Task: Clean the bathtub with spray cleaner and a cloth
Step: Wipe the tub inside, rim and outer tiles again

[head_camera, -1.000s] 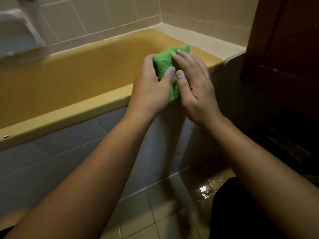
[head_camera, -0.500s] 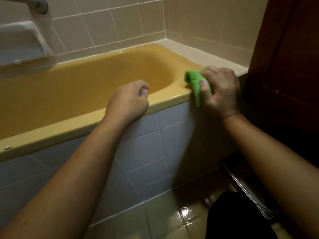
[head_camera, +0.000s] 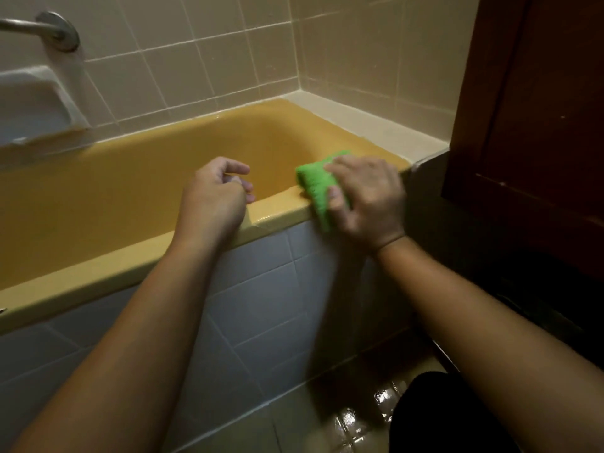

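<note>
The yellow bathtub (head_camera: 98, 204) runs across the view, its near rim above a white tiled front panel. A folded green cloth (head_camera: 315, 186) lies over that rim near the tub's right end. My right hand (head_camera: 366, 197) holds the cloth against the rim, thumb curled on its near side, and covers much of it. My left hand (head_camera: 214, 199) rests on the rim a little to the left, fingers loosely curled over the tub and holding nothing. No spray cleaner shows in the head view.
A dark wooden door or cabinet (head_camera: 529, 109) stands close on the right. A white soap dish (head_camera: 36, 103) and a chrome pipe fitting (head_camera: 58, 31) sit on the tiled wall at the left. The floor tiles (head_camera: 353, 416) below are wet and shiny.
Both hands held the cloth together a second ago. The left hand let go and settled on the rim. The right hand carried the cloth to the tub's right end and slid it slightly left.
</note>
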{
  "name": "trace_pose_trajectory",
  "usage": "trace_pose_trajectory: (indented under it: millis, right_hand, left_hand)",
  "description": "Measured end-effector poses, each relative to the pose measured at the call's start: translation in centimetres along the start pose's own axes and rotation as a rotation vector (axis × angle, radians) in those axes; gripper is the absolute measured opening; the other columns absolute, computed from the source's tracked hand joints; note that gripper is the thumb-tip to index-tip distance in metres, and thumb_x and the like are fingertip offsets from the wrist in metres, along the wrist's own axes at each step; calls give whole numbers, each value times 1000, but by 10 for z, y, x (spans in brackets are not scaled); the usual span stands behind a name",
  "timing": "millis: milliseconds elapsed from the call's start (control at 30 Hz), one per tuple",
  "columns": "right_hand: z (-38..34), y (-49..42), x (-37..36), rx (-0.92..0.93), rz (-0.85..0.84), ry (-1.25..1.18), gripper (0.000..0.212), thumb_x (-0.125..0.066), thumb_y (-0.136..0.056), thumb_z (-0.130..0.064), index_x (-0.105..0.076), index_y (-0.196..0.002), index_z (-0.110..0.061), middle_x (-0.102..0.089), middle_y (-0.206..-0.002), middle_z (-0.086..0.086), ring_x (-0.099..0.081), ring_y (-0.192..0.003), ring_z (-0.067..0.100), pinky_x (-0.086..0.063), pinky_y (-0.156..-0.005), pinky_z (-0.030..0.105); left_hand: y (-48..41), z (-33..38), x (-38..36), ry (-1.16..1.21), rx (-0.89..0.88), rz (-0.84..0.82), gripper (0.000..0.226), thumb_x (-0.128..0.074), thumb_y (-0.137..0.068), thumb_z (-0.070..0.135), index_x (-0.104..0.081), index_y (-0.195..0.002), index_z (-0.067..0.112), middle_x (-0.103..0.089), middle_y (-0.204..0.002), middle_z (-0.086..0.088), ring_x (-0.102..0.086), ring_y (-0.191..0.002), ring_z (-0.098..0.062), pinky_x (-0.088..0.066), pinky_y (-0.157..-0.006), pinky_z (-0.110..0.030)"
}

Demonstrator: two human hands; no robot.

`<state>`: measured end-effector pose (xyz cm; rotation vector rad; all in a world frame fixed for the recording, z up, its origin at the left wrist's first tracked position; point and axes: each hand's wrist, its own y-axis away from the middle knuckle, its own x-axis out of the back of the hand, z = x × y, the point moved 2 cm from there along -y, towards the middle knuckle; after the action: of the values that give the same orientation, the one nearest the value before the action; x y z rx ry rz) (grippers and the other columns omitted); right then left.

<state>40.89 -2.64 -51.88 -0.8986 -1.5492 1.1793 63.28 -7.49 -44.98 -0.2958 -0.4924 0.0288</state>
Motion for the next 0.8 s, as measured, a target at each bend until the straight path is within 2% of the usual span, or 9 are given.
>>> trace_pose_trajectory:
  millis: [100,167,200,267,367,433,533,667,800]
  right_hand:
    - [49,1,15,-184,11,-11,44,-41,-104,-37,-75,-115,-11,-72,-119,12,-64,-106,37,-46,-95,48]
    - [40,2,12,-299,-3,1,44,-42,-101,-36,-74,-116,-10,-71,-121,13,-61,-110,40,-43,-99,52]
    - [24,2,9,-329,-17,2,44,-42,-101,-36,-74,-118,-11,-70,-123,12,-59,-113,41,-41,-102,55]
    - [-11,4,4,-264,-116,-37,46,-39,-104,-37,-71,-127,-13,-66,-133,9,-55,-121,41,-37,-109,57]
    - [-24,9,12,-152,-308,-207,49,-34,-108,-34,-55,-146,-11,-53,-151,9,-46,-138,35,-29,-120,53]
    - [0,13,25,-221,-342,-268,50,-36,-106,-28,-50,-148,-4,-51,-153,12,-44,-145,29,-21,-126,48]
    - [48,25,44,-330,-351,-177,50,-38,-105,-25,-52,-149,-5,-50,-155,12,-37,-150,25,-15,-128,50]
    - [80,30,58,-333,-440,-203,57,-40,-103,-17,-36,-159,-9,-32,-167,4,-15,-158,12,-10,-131,39]
    - [91,31,63,-343,-462,-248,63,-43,-97,-7,-35,-160,-10,-30,-168,2,-12,-158,6,-7,-128,24]
  left_hand:
    - [5,3,-7,-91,-63,-27,29,-45,-98,13,-65,-90,32,-73,-91,5,-73,-89,-20,-58,-88,-36]
    - [11,11,-15,-101,-137,-17,25,-47,-98,17,-68,-97,30,-72,-95,4,-71,-93,-21,-56,-92,-37]
    - [15,18,-19,-124,-206,20,24,-48,-99,18,-70,-103,27,-73,-99,1,-69,-96,-22,-54,-92,-33]
    - [27,36,-33,-192,-393,101,27,-47,-103,22,-71,-113,18,-70,-109,-7,-64,-102,-25,-45,-90,-28]
    - [44,52,-65,-317,-573,2,47,-34,-104,39,-65,-127,13,-65,-122,-13,-58,-114,-31,-46,-100,-42]
    - [52,50,-84,-581,-581,-19,62,-25,-101,55,-58,-137,16,-61,-131,-10,-52,-121,-34,-47,-98,-50]
    - [59,43,-97,-914,-613,91,74,-33,-97,71,-49,-146,18,-55,-138,-9,-48,-123,-36,-44,-90,-49]
    - [58,49,-114,-955,-652,99,73,-51,-93,69,-43,-149,23,-50,-144,-6,-45,-127,-36,-41,-93,-51]
    - [60,66,-141,-960,-664,67,68,-57,-92,64,-41,-146,27,-47,-145,-4,-46,-127,-36,-37,-98,-59]
